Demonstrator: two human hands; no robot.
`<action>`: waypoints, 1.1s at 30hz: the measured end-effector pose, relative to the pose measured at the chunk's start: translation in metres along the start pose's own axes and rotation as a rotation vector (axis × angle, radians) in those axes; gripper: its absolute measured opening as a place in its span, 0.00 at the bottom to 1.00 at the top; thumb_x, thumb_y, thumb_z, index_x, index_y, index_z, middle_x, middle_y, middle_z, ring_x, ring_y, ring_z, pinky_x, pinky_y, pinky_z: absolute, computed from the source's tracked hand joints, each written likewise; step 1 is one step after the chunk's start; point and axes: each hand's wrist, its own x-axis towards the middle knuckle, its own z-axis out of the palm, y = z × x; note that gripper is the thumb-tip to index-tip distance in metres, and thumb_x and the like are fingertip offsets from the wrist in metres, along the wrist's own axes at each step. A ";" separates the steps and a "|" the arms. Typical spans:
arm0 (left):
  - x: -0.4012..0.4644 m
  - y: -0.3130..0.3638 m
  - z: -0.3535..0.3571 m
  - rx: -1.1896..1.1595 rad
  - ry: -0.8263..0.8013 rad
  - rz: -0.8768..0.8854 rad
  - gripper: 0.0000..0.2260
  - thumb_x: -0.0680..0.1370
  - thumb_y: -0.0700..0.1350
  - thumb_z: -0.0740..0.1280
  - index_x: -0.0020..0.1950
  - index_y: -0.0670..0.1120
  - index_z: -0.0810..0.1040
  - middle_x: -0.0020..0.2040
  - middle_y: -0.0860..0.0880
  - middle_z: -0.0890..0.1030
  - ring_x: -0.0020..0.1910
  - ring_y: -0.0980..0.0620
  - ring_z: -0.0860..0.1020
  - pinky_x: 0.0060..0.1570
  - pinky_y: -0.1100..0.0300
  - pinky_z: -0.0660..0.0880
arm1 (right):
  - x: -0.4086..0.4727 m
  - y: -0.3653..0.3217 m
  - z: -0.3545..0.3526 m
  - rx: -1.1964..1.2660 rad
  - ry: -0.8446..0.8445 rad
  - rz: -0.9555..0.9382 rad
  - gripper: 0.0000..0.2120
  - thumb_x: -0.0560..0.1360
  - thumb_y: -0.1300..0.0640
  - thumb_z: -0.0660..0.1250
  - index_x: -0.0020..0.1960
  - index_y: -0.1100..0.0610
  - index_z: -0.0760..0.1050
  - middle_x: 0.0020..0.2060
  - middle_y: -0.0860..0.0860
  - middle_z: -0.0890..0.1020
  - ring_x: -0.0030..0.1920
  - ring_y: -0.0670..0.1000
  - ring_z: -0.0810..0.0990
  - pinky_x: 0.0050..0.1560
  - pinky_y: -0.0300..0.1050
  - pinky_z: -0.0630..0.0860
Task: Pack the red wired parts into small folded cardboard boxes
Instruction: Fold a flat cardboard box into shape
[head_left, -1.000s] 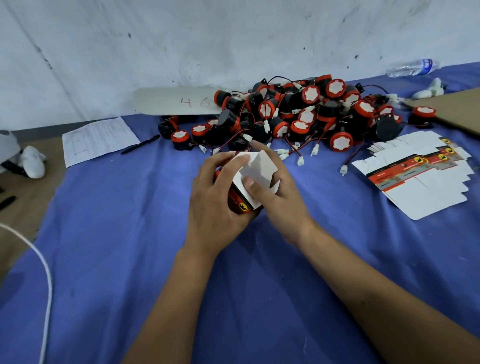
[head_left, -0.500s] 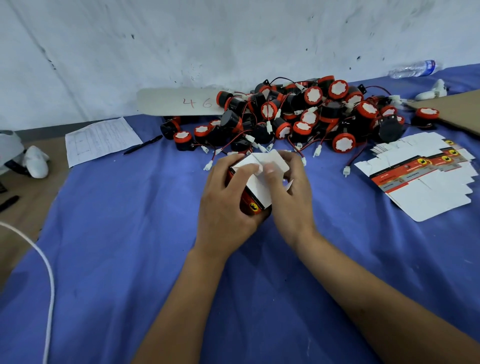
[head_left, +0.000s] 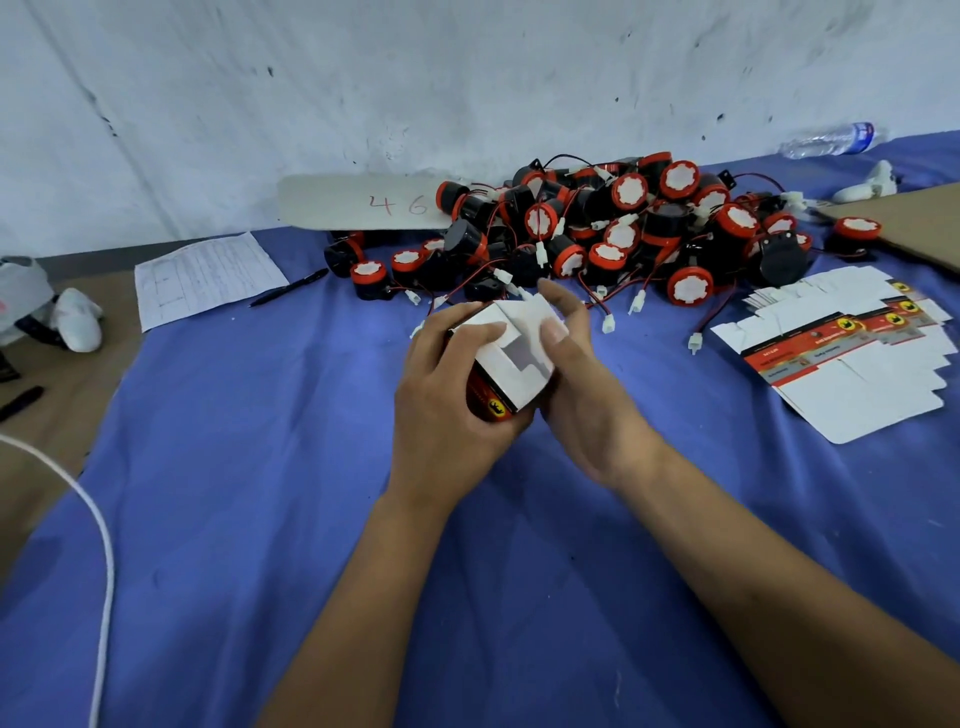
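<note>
Cardboard box (head_left: 511, 371) gripped by curled left hand (head_left: 447, 410); right hand (head_left: 582, 384) fingers wrap it, thumb pressing the white flap.

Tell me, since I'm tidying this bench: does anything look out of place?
A clear water bottle lies on its side by the wall, beyond the tangled pile of red wired parts. Nothing looks spilled or damaged.
</note>
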 end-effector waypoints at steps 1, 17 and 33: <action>0.000 -0.001 -0.001 -0.014 0.020 -0.025 0.28 0.66 0.47 0.83 0.63 0.45 0.79 0.68 0.48 0.76 0.67 0.49 0.75 0.63 0.58 0.76 | 0.000 -0.003 -0.003 0.101 -0.056 0.035 0.23 0.79 0.50 0.60 0.73 0.51 0.64 0.61 0.49 0.81 0.61 0.52 0.78 0.61 0.46 0.72; 0.002 -0.003 -0.002 0.029 -0.028 0.071 0.26 0.67 0.48 0.80 0.63 0.42 0.79 0.68 0.47 0.77 0.67 0.48 0.75 0.64 0.53 0.75 | 0.002 0.008 -0.004 -0.364 -0.016 -0.106 0.23 0.83 0.64 0.59 0.76 0.49 0.66 0.66 0.50 0.79 0.66 0.51 0.78 0.64 0.51 0.77; -0.001 0.003 -0.005 0.024 -0.022 -0.119 0.38 0.68 0.46 0.81 0.73 0.50 0.67 0.69 0.54 0.74 0.65 0.50 0.76 0.61 0.49 0.77 | -0.006 0.007 0.005 -0.330 -0.119 -0.086 0.24 0.85 0.64 0.56 0.80 0.51 0.60 0.76 0.44 0.69 0.74 0.39 0.67 0.73 0.37 0.66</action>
